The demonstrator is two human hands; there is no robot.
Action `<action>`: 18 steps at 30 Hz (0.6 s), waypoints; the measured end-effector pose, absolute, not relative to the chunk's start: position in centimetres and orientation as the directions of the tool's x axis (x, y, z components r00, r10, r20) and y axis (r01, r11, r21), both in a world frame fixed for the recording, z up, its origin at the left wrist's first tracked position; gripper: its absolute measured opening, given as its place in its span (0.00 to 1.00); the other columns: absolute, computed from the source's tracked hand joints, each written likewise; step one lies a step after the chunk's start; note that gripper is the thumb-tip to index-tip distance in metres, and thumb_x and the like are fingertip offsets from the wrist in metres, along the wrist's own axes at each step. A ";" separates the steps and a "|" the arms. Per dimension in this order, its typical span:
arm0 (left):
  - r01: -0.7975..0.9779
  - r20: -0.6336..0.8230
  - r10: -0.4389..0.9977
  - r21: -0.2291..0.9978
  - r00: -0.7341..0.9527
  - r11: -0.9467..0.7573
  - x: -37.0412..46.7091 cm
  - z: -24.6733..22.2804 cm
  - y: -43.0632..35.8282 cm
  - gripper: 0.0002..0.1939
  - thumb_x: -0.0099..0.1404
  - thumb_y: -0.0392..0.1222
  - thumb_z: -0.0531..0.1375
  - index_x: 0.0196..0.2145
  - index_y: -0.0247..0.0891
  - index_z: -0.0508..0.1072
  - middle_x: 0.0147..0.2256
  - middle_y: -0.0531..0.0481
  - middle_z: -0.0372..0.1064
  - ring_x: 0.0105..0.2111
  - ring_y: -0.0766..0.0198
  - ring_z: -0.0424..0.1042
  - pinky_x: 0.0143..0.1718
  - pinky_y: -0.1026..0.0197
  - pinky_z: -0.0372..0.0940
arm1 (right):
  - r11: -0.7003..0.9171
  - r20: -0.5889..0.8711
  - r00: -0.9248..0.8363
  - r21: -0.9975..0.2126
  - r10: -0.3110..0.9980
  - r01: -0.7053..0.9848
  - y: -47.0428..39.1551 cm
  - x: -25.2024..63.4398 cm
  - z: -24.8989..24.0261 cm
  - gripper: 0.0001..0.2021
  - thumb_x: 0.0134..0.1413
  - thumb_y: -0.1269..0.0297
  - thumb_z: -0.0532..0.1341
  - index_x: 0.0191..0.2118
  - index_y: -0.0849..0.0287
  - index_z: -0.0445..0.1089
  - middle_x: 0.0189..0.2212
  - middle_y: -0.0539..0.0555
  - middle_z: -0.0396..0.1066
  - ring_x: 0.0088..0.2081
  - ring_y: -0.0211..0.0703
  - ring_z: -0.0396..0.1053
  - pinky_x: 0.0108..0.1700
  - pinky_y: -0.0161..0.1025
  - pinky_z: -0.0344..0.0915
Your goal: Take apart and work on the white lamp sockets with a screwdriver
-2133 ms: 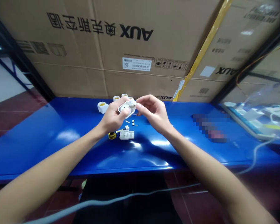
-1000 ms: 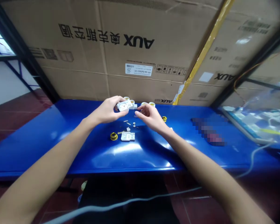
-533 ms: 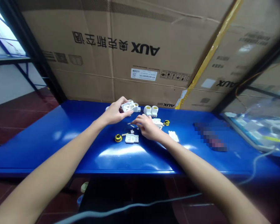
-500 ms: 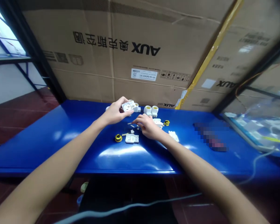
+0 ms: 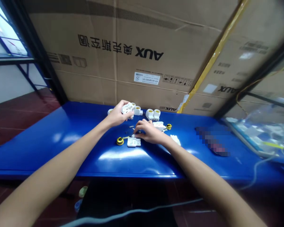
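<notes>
Hands, both bare, reach forward over a glossy blue table [image 5: 61, 151], with a brown carton [image 5: 104, 78] standing behind it. Our left hand [image 5: 118, 114] pinches a white shell [image 5: 127, 108] between thumb and fingers, holding it up left of centre with its hollow side toward us; shapes show inside, too small to name. Our right hand [image 5: 149, 131] is lowered to the table, fingers bent and drawn together, the tips at a small white piece [image 5: 133, 135]; we cannot tell whether they grip it. Just below that piece lies a flat white part [image 5: 133, 142]. To its left sits a yellow-and-black ring [image 5: 120, 141], with a thin pale strip [image 5: 126, 137] beside it. Tiny bits lie near the right fingertips, too small for us to make out. Past the back of the right hand is a white housing [image 5: 159, 126], near a second yellow ring [image 5: 169, 126], and another white piece [image 5: 175, 139] lies by the right wrist. Round white fittings [image 5: 150, 114] with yellow insides stand towards the carton. As we judge it, the work is partway along: the shell is in hand but open, while the flat part, the nearer ring and the small piece lie apart from it, not yet joined. The round fittings look more complete, though we cannot confirm that they are finished.
</notes>
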State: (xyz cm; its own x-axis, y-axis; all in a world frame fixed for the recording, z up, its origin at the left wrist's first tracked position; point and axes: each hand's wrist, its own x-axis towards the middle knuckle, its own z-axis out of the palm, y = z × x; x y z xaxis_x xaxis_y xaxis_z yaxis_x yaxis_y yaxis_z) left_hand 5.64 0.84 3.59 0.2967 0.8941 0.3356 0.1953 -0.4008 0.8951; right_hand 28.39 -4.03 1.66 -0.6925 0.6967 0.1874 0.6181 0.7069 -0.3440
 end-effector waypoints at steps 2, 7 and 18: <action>0.064 0.286 0.900 0.944 0.329 -0.323 5.9 3.8 0.9 0.17 0.67 0.53 0.68 0.43 0.40 0.70 0.29 0.50 0.75 0.25 0.61 0.71 0.28 0.58 0.64 | 0.701 0.201 -0.685 -0.372 0.700 0.608 -4.1 28.5 1.6 0.02 0.70 0.67 0.69 0.44 0.56 0.81 0.48 0.57 0.78 0.52 0.52 0.71 0.56 0.53 0.61; -0.219 0.186 0.908 0.970 0.376 -0.108 6.3 4.0 1.0 0.19 0.76 0.52 0.56 0.43 0.34 0.78 0.37 0.38 0.79 0.33 0.56 0.76 0.30 0.55 0.68 | 0.633 0.245 -0.639 -0.597 0.729 0.493 -4.2 29.0 2.0 0.02 0.67 0.66 0.69 0.41 0.57 0.79 0.40 0.53 0.81 0.42 0.46 0.75 0.48 0.45 0.68; -0.479 0.137 0.920 0.876 0.366 0.060 6.2 3.2 1.1 0.11 0.75 0.35 0.62 0.53 0.35 0.81 0.54 0.39 0.81 0.51 0.54 0.81 0.58 0.49 0.76 | 0.346 0.260 -0.419 -0.927 0.870 0.144 -3.8 29.1 2.2 0.11 0.53 0.57 0.77 0.39 0.54 0.81 0.36 0.55 0.81 0.35 0.46 0.76 0.41 0.46 0.74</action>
State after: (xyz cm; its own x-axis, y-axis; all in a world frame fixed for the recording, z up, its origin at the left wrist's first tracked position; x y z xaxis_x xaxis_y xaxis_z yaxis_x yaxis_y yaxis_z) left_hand 6.24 1.10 3.24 0.3662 0.9204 0.1370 -0.4792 0.0603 0.8756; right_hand 29.15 -3.77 2.21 -0.4191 0.8699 0.2600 0.1439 0.3463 -0.9270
